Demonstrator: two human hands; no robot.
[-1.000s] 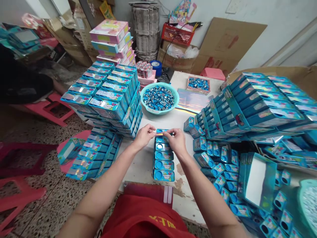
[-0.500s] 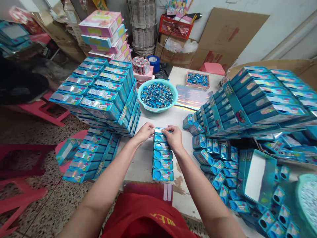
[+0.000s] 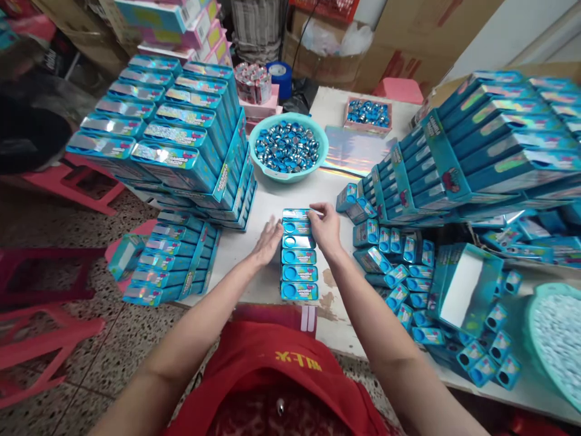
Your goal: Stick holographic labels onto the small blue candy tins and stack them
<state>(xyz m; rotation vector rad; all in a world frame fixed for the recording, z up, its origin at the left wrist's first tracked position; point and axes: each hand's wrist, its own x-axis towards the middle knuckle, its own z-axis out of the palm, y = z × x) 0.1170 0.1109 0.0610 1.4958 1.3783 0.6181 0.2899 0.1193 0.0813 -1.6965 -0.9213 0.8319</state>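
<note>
A row of small blue candy boxes (image 3: 299,274), each with a round blue recess at its left end, lies on the white table in front of me. Shiny silver strips cover the farthest box (image 3: 295,214) and part of the third box (image 3: 299,242). My left hand (image 3: 267,243) is flat along the row's left side, fingers stretched out and slightly blurred, with nothing in it. At the far right corner, my right hand (image 3: 325,230) has its fingers curled in by the end of the boxes. Whatever its fingertips hold, if anything, is hidden.
Beyond the row stands a teal basin (image 3: 288,175) of blue and silver caps. Tall stacks of filled blue trays rise at left (image 3: 181,157) and right (image 3: 481,163). Loose boxes (image 3: 397,275) crowd the right side. A person's arm shows at far left.
My left hand has come out of a pinch at the far box and flattened beside the row. My right hand has slid to the box's right end. The view has tipped downward.
</note>
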